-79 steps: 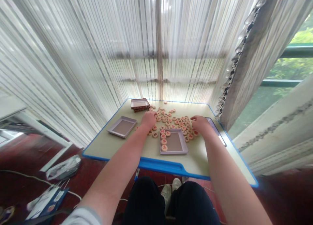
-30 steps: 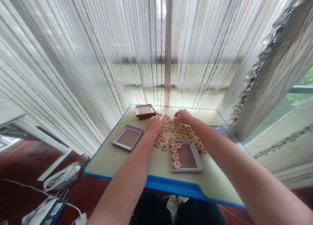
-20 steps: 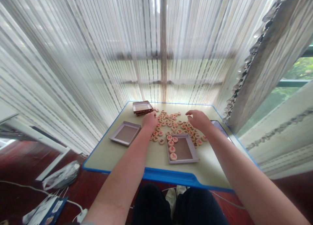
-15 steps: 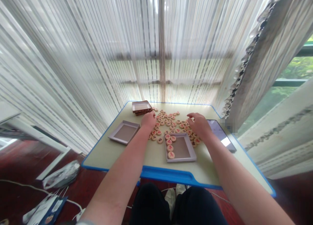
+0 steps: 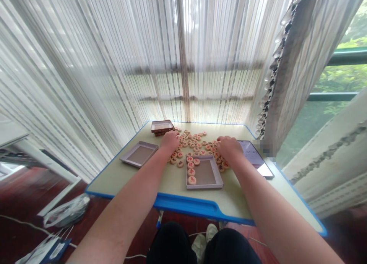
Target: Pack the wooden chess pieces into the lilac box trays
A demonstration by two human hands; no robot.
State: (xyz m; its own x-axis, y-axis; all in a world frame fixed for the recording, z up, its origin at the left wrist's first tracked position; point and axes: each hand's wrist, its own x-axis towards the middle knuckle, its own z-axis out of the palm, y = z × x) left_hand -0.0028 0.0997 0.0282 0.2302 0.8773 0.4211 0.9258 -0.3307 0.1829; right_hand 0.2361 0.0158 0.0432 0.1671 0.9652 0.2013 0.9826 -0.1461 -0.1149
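Note:
Round wooden Chinese chess pieces (image 5: 196,148) with red or dark characters lie loosely spread over the middle of the table. My left hand (image 5: 170,141) is at the left edge of the spread, its fingers drawn together by the pieces there; what they hold, if anything, is hidden. At the right side of the spread, my right hand (image 5: 229,147) reaches down with bent fingers among the pieces, and its grip is hidden too. Close to me stands a shallow box tray (image 5: 210,187). Several red-marked pieces (image 5: 191,172) line its left side, with one more beside the column near the top.
A second shallow tray (image 5: 140,155) lies left of my left forearm. Stacked brown-sided box parts (image 5: 162,125) stand at the far left. A phone (image 5: 255,157) lies beside my right hand. The table (image 5: 114,180) has a blue rim, with a curtain (image 5: 160,46) behind it.
My right hand has lowered onto the pieces, and its spread thumb and fingers have come together. My left hand stays near the same pieces. The whole view has shifted slightly.

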